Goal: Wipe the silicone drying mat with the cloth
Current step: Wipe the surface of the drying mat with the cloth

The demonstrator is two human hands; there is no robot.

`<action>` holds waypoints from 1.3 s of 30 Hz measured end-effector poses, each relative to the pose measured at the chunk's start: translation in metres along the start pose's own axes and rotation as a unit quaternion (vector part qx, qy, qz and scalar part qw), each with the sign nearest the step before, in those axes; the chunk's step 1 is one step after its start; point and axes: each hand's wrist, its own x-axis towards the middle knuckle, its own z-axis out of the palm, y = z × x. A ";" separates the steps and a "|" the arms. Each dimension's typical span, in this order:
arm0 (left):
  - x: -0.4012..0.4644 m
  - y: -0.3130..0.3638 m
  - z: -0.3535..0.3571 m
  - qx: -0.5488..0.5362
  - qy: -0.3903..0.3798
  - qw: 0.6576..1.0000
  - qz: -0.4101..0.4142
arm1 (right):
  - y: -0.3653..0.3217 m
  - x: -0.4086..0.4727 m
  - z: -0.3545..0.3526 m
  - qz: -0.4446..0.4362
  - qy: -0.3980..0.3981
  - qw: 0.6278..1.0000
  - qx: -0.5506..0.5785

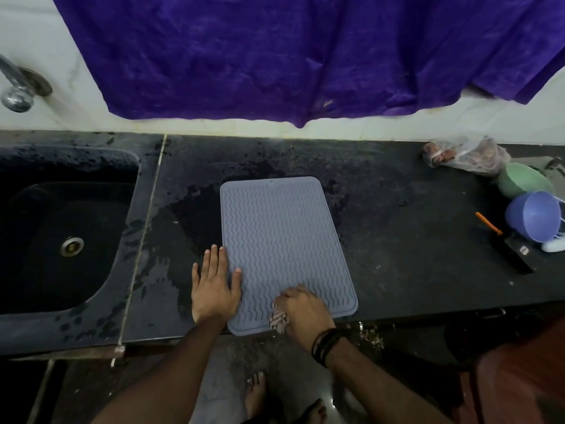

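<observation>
Bare skin comes first: two feet (256,393) on the floor below the counter edge, the right one partly cut off by the frame's bottom. Above them two forearms reach onto the black counter (397,240). The right hand (301,313), with dark bands at the wrist, is curled over a small bunched cloth (277,316) and presses it onto the near edge of the one silicone drying mat (284,246); only a pale scrap of the cloth peeks out at the hand's left, so its full size is hard to judge. The left hand (214,283) lies flat with fingers straight, partly on the counter and with its thumb side over the mat's near-left edge, holding nothing. The grey mat, ribbed with wavy lines, lies on the counter's middle, its near edge close to the counter's front.

Left of it sits one dark sink (39,240) with one drain (72,241). Far right, I count two bowls, one blue (532,215) and one green (519,180), a clear bag (464,156) whose contents I cannot make out, and a dark tool with an orange handle (504,240). Farthest, a purple sheet (305,56) hangs on the wall, and one tap (16,87) at far left is cut off.
</observation>
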 end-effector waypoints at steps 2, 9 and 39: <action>0.000 0.000 0.000 0.005 0.002 1.000 -0.001 | 0.003 0.011 -0.006 0.003 0.031 0.999 0.019; 0.000 0.000 0.000 0.013 0.009 1.000 -0.001 | -0.011 0.014 0.003 -0.021 0.018 0.999 -0.033; 0.002 -0.006 0.009 0.017 0.012 1.000 -0.006 | 0.038 -0.024 0.003 -0.082 -0.032 0.995 -0.048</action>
